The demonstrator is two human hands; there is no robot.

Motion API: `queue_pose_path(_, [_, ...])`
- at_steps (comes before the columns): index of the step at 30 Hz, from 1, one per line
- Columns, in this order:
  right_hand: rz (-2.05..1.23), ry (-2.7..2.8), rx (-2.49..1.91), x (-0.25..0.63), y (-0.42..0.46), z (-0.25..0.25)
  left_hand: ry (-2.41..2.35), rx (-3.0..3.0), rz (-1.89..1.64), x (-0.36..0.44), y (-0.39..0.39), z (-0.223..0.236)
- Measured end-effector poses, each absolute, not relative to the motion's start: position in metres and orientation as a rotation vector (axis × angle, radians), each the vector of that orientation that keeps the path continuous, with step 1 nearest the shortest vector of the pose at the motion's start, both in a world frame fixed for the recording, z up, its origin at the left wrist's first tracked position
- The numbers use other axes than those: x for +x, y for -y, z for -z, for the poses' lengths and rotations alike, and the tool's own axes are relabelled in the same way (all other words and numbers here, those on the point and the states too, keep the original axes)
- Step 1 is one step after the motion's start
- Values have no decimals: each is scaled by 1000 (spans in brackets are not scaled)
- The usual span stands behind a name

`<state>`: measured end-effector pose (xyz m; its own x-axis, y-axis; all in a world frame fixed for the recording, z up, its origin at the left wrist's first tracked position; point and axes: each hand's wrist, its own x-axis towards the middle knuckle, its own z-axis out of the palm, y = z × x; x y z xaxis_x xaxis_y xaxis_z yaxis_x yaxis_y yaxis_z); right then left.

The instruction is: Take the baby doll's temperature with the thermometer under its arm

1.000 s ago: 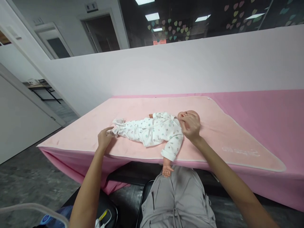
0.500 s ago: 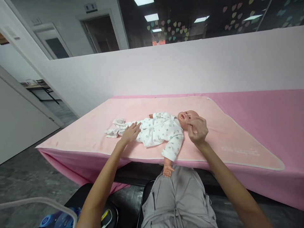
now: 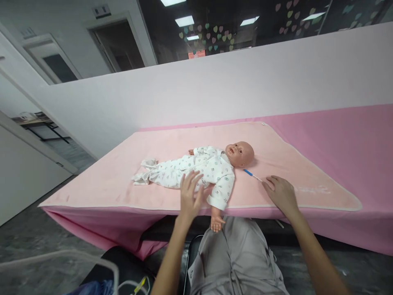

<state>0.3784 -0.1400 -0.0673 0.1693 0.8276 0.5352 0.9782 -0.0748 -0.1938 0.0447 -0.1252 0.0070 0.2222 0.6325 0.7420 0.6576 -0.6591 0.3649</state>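
A baby doll (image 3: 241, 154) in a white patterned sleepsuit (image 3: 211, 164) lies on its back, head to the right, its near arm hanging over the table edge. My left hand (image 3: 190, 192) is raised, fingers apart, over the near side of the doll's body, holding nothing. My right hand (image 3: 281, 193) is low over the mat, right of the doll's head. Its thumb and forefinger close at the bare end of a thin tool (image 3: 248, 172) with a blue end and a pale, slender shaft. The blue end points toward the doll's head. The tool's exact kind is too small to tell.
A peach mat (image 3: 101, 180) with a pale border lies over a pink cloth (image 3: 346, 143) on the table. Behind stands a white half wall (image 3: 215, 90) with dark glass above. My grey-trousered lap (image 3: 236, 258) is against the near edge. A pale curved tube (image 3: 61, 255) is at lower left.
My right hand has moved from the doll's face down and right, and the blue-ended tool now shows. My left hand has lifted off the doll's legs and shifted right and nearer me.
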Motion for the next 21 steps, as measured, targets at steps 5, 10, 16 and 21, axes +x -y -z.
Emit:
queue_pose_path(5, [379, 1721, -1853, 376, 144, 73, 1187, -2462, 1612, 64, 161, 17])
queue_pose_path(10, [288, 1670, -1845, 374, 147, 67, 1246, -2499, 1788, 65, 191, 31])
queue_pose_path(16, [211, 1538, -1858, 368, 152, 64, 1268, -2569, 1879, 64, 202, 32])
queue_pose_path(21, [-182, 1308, -1689, 357, 164, 47, 1316, -2547, 1894, 65, 191, 25])
